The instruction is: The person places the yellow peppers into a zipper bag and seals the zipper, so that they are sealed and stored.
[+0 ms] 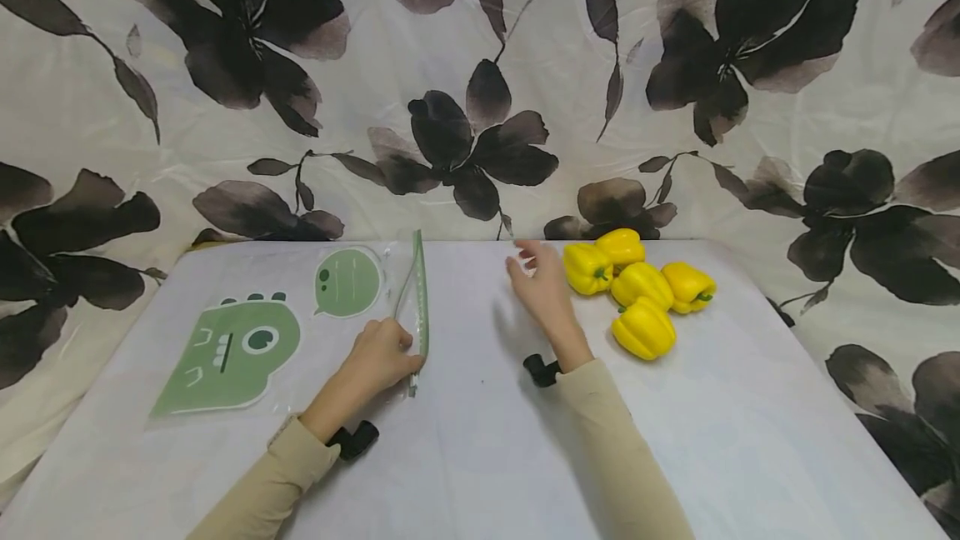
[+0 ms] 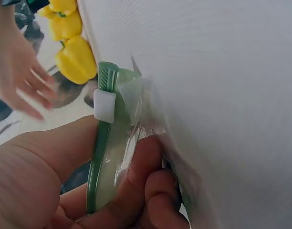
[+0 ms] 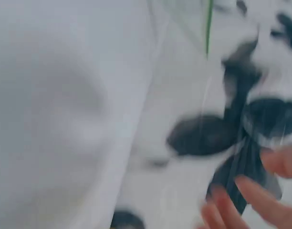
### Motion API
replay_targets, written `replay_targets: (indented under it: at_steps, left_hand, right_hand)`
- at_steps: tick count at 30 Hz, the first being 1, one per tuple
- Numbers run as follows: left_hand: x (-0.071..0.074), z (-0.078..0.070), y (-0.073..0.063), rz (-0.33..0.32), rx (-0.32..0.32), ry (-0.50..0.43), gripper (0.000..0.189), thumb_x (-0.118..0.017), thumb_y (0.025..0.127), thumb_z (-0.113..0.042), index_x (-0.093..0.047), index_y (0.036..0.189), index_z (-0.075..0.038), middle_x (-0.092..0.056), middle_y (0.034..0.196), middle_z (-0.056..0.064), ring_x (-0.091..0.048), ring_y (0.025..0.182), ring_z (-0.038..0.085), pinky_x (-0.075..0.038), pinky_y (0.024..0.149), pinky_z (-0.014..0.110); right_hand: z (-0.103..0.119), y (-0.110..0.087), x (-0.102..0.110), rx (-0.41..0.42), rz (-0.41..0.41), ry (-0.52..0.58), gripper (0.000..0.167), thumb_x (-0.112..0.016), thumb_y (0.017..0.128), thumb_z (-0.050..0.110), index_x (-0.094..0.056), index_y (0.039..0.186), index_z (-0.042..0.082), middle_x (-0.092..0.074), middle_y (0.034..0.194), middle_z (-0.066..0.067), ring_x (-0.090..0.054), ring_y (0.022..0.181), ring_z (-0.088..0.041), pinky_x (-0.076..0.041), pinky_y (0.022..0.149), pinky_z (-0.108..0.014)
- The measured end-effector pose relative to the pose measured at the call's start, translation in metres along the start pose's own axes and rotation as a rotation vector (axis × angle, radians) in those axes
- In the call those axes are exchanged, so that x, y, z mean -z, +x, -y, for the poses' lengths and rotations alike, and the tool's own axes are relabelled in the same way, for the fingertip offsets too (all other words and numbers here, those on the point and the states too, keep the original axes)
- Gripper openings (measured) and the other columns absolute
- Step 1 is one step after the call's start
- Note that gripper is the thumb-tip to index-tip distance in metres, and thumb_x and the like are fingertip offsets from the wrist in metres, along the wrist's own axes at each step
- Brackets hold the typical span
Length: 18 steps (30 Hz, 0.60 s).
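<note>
The clear plastic zip bag point(image 1: 306, 340) lies flat on the left of the table, its mouth turned to the right. On it you see a printed green one-eyed cartoon creature point(image 1: 243, 361) and, farther off and to the right, a green rounded speech bubble point(image 1: 348, 283); the pale lines inside the bubble are too fine to make out as words. A dark green plastic zip strip point(image 1: 422, 298) runs along the bag's right edge, with a small white plastic slider point(image 2: 104, 106) close to its near end.

Your left hand point(image 1: 381, 352) pinches the strip near that end, thumb on one face and curled fingers on the other, the slider sitting just past your thumb tip. Your right hand point(image 1: 545, 283) hangs between the bag and the peppers, toward the far edge, its fingers spread and loosely bent, holding nothing.

Just right of that hand, five glossy yellow bell peppers point(image 1: 642, 285) sit clustered on the white-covered table point(image 1: 480, 457). You wear beige sleeves point(image 1: 630, 457) and a black camera point(image 1: 354, 440) at each wrist. Beyond the far edge hangs a white cloth with dark flowers point(image 1: 465, 32).
</note>
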<state>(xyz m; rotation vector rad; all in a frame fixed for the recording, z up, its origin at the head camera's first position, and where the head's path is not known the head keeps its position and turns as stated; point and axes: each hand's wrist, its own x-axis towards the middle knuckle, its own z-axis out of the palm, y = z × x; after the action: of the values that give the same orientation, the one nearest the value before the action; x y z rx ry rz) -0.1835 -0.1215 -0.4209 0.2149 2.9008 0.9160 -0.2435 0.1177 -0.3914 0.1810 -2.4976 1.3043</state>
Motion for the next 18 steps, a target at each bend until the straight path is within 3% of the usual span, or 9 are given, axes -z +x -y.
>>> replay_targets:
  at_steps: [3,5,7,12,18]
  left_hand:
    - [-0.001,-0.002,0.0,-0.006,-0.004,0.012,0.028,-0.076,0.076,-0.011,-0.073,0.093,0.011,-0.069,0.086,0.024,-0.055,0.061,0.021,-0.047,0.052,0.03]
    - [-0.001,-0.003,-0.001,-0.002,-0.004,0.035,0.019,-0.075,0.077,-0.012,-0.074,0.083,0.006,-0.065,0.075,0.018,-0.051,0.059,0.02,-0.043,0.049,0.029]
    - [-0.001,-0.004,-0.001,-0.009,0.001,0.064,0.014,-0.075,0.076,-0.013,-0.074,0.077,0.001,-0.06,0.067,0.011,-0.048,0.057,0.02,-0.039,0.048,0.03]
    - [0.0,-0.004,-0.003,-0.012,0.015,0.117,0.014,-0.075,0.076,-0.018,-0.074,0.078,-0.004,-0.058,0.068,0.007,-0.047,0.057,0.02,-0.036,0.048,0.031]
    - [0.001,-0.002,-0.003,-0.015,0.014,0.132,0.014,-0.075,0.076,-0.02,-0.075,0.078,-0.006,-0.06,0.069,0.007,-0.047,0.058,0.02,-0.036,0.049,0.033]
  right_hand:
    - [-0.016,0.006,0.02,-0.018,-0.255,-0.024,0.038,-0.063,0.09,0.013,-0.061,0.126,-0.001,-0.053,0.12,-0.022,-0.046,0.114,-0.039,-0.035,0.097,-0.048]
    - [-0.027,0.008,0.029,-0.058,-0.321,-0.042,0.043,-0.063,0.091,0.014,-0.057,0.131,0.001,-0.046,0.128,-0.022,-0.038,0.121,-0.038,-0.028,0.102,-0.049]
    - [-0.037,0.01,0.035,-0.107,-0.322,-0.063,0.049,-0.062,0.091,0.016,-0.053,0.136,0.002,-0.041,0.134,-0.022,-0.031,0.126,-0.038,-0.024,0.105,-0.05]
    - [-0.056,0.011,0.04,-0.215,-0.226,-0.138,0.059,-0.062,0.092,0.022,-0.044,0.144,0.002,-0.035,0.143,-0.024,-0.026,0.133,-0.041,-0.02,0.11,-0.051]
    - [-0.066,0.01,0.04,-0.252,-0.155,-0.129,0.055,-0.06,0.094,0.025,-0.048,0.142,0.001,-0.032,0.145,-0.024,-0.024,0.133,-0.04,-0.022,0.109,-0.051]
